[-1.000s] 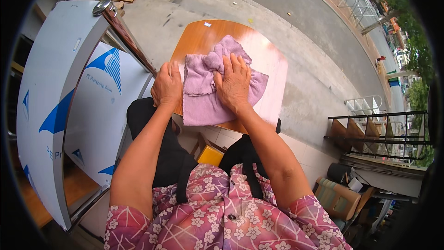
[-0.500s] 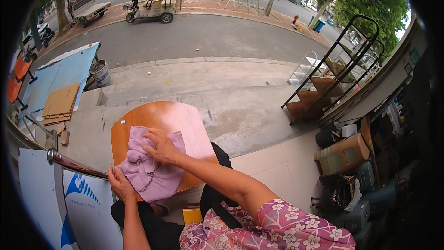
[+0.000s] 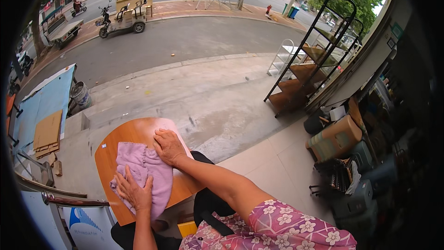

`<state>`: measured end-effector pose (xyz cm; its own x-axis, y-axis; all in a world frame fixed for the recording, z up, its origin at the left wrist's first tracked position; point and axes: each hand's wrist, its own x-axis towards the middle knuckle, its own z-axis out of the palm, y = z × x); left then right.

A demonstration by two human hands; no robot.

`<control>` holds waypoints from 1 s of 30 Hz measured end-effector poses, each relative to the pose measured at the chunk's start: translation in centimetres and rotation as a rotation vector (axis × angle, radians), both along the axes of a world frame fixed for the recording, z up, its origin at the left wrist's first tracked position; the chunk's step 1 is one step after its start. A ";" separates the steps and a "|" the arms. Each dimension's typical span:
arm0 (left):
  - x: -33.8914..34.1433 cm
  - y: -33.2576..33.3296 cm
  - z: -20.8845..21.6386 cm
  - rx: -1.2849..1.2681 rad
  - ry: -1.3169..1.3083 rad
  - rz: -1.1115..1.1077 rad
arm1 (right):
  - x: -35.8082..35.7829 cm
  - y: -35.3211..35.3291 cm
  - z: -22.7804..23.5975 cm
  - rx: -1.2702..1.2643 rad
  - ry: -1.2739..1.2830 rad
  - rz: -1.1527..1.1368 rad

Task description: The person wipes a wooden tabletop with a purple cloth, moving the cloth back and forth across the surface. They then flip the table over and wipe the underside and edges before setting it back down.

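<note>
A crumpled lilac fabric cloth [image 3: 159,183] is spread over the middle of a glossy, orange-brown wooden worktop [image 3: 118,136]. At the cloth's seven o'clock, the left hand [image 3: 134,193] is laid flat, its fingers slightly spread. At one o'clock, the right hand [image 3: 169,149] is placed, fingers nearly together; whether cloth is pinched there cannot be told.
</note>
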<state>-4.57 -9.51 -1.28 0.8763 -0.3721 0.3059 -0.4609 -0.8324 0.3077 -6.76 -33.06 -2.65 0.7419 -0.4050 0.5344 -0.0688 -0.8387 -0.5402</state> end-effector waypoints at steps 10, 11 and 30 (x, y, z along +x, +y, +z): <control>16.0 8.7 -0.7 -0.183 0.009 0.060 | 1.8 1.8 1.5 -0.052 0.138 -0.014; 16.3 9.0 -0.6 -0.150 -0.024 -0.002 | 1.7 1.7 1.4 -0.063 0.178 -0.018; 11.0 3.3 2.2 -0.034 -0.111 -0.493 | 1.0 0.9 1.2 -0.124 0.232 -0.028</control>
<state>6.38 -6.20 0.90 0.5608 -0.7214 0.4064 -0.8278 -0.4982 0.2580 -5.77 -32.12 -1.42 0.8399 -0.3686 0.3984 -0.2024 -0.8938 -0.4001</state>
